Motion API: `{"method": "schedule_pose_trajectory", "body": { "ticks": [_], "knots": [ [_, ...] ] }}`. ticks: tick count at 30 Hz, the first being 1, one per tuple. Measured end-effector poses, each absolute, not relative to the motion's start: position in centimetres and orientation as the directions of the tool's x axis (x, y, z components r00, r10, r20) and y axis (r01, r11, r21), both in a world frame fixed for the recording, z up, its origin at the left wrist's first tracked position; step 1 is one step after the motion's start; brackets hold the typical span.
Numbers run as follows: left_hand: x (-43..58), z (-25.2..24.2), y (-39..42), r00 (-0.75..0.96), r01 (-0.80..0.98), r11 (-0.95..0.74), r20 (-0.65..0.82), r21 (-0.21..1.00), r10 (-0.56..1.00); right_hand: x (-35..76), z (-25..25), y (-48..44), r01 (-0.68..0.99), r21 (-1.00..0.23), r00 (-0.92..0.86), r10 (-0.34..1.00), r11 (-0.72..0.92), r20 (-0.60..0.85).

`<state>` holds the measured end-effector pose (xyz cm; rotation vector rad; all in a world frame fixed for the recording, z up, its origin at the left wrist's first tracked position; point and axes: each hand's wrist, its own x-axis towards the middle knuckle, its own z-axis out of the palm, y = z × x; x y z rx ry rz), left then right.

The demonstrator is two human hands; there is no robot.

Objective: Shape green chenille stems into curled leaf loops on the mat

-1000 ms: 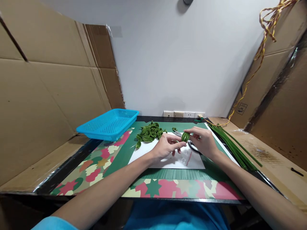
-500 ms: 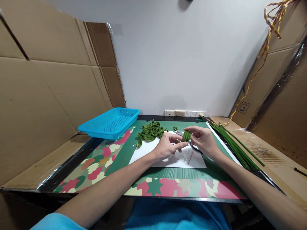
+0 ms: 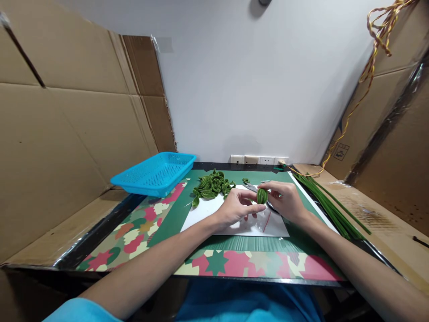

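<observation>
A small oval leaf shape of coiled green pipe cleaner (image 3: pixel 262 196) is pinched between both hands over the white paper (image 3: pixel 201 219). My left hand (image 3: pixel 236 206) grips its left side with thumb and fingers. From above and the right, my right hand (image 3: pixel 284 197) holds it with bent fingertips. Scissors (image 3: pixel 249 186) show just behind the leaf, blades pointing up and left, partly hidden by my right hand. Left of the hands is a pile of similar green pipe-cleaner leaves (image 3: pixel 212 184). A small green piece (image 3: pixel 246 180) lies behind the scissors.
A blue perforated basket (image 3: pixel 152 179) stands at the back left. Long green pipe cleaners (image 3: pixel 330 205) lie in a bundle on the right. A clear plastic bag with a red line (image 3: pixel 260 222) rests on the paper. Cardboard walls (image 3: pixel 83 116) flank the table; sockets (image 3: pixel 251 159) line the back wall.
The leaf has shifted slightly down and right between the fingers and turned a little. Both hands keep hold of it; the view has tilted very slightly.
</observation>
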<state>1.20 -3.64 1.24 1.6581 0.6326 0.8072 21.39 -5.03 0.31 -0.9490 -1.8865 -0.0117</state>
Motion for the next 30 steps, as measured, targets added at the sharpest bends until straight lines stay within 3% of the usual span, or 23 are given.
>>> {"method": "schedule_pose_trajectory", "body": {
  "ticks": [5, 20, 30],
  "knots": [
    [1.32, 1.31, -3.87, 0.638, -0.012, -0.213, 0.172, 0.977, 0.751, 21.48, 0.32, -5.11, 0.604, -0.356, -0.256, 0.597, 0.713, 0.76],
    [1.36, 1.13, -3.44, 0.599, -0.064, -0.316, 0.29, 0.947, 0.747, 20.96, 1.12, -5.83, 0.491, -0.475, -0.313, 0.657, 0.73, 0.686],
    [1.21, 0.92, -3.22, 0.622, 0.001, -0.259, 0.202, 0.966, 0.757, 21.09, 0.63, -5.31, 0.536, -0.514, -0.228, 0.701, 0.67, 0.676]
  ]
}}
